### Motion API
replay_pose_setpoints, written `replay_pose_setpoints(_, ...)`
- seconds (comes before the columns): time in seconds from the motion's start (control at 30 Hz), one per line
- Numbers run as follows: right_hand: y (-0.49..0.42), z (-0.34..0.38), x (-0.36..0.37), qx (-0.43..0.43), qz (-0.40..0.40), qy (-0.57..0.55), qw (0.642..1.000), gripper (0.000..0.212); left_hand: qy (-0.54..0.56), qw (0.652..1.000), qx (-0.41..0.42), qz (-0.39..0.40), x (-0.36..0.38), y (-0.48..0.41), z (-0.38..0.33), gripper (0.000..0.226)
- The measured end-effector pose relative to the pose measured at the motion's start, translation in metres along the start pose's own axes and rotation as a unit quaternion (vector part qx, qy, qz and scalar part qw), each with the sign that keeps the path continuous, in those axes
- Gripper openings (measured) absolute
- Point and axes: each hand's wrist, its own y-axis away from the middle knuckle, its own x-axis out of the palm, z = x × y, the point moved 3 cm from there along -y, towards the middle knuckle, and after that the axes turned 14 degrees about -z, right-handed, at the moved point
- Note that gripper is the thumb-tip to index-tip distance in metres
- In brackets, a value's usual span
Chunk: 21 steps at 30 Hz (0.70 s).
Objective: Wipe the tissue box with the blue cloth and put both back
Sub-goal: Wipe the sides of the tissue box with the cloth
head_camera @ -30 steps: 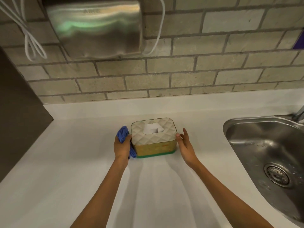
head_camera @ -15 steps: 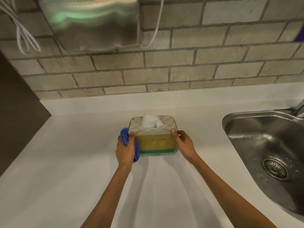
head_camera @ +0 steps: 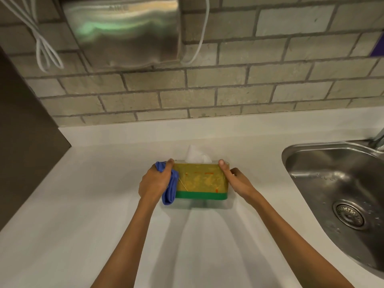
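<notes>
The tissue box point(head_camera: 200, 181) has a yellow patterned front, a green band along its bottom and a white tissue sticking out of the top. It is held between my two hands over the white counter point(head_camera: 83, 235), a shadow lying beneath it. My left hand point(head_camera: 154, 181) grips the box's left end with the bunched blue cloth point(head_camera: 171, 190) pressed between palm and box. My right hand point(head_camera: 235, 179) clasps the right end, thumb on the top front corner.
A steel sink point(head_camera: 340, 190) is set into the counter at the right, its drain near the front. A metal hand dryer point(head_camera: 124, 30) and white cables point(head_camera: 41, 44) hang on the brick wall behind. A dark panel point(head_camera: 25, 132) bounds the left side.
The box has been tipped toward me and raised: its quilted top faced the camera before, now the yellow front does. Both hands closed on its ends.
</notes>
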Motion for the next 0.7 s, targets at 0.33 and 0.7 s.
replay_pose_setpoints(0.33,-0.021,0.002,0.022,-0.003,0.043,-0.159,0.986,0.069,0.003,0.999,0.024,-0.048,0.008,0.008,-0.017,0.059)
replay_pose_setpoints(0.7,-0.023,0.005,0.028,0.017,0.073,-0.214,0.974,0.067,-0.068,0.932,0.339,-0.108,0.035,0.060,-0.023,0.057)
